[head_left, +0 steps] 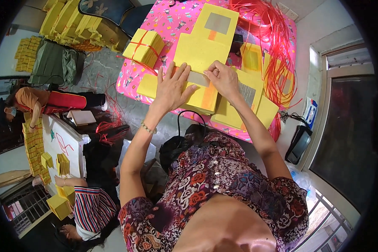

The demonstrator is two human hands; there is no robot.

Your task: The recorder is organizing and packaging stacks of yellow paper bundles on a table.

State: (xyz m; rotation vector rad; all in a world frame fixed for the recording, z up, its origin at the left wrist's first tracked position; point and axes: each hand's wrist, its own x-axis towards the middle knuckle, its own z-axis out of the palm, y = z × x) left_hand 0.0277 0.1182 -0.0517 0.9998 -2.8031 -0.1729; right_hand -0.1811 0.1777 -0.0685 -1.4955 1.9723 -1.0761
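My left hand (174,89) lies flat with its fingers spread on a stack of yellow joss paper (199,101), touching the near edge of a yellow sheet (200,53). That sheet lies over part of the stack, whose grey foil patch and orange strip show below it. Beside it, my right hand (223,80) is closed, thumb against curled fingers, at the sheet's near right corner; the fingers appear to pinch its edge. Farther back lies another joss paper sheet with a grey patch (217,23). A yellow paper bundle (145,47) tied with red ribbon sits to the left.
A pink patterned cloth (178,17) covers the table. Red plastic ribbon strands (277,50) spread along its right side. More yellow paper (266,110) lies near the right edge. At left, two people work by a white table (63,140) with yellow bundles. Yellow stacks (77,27) stand behind.
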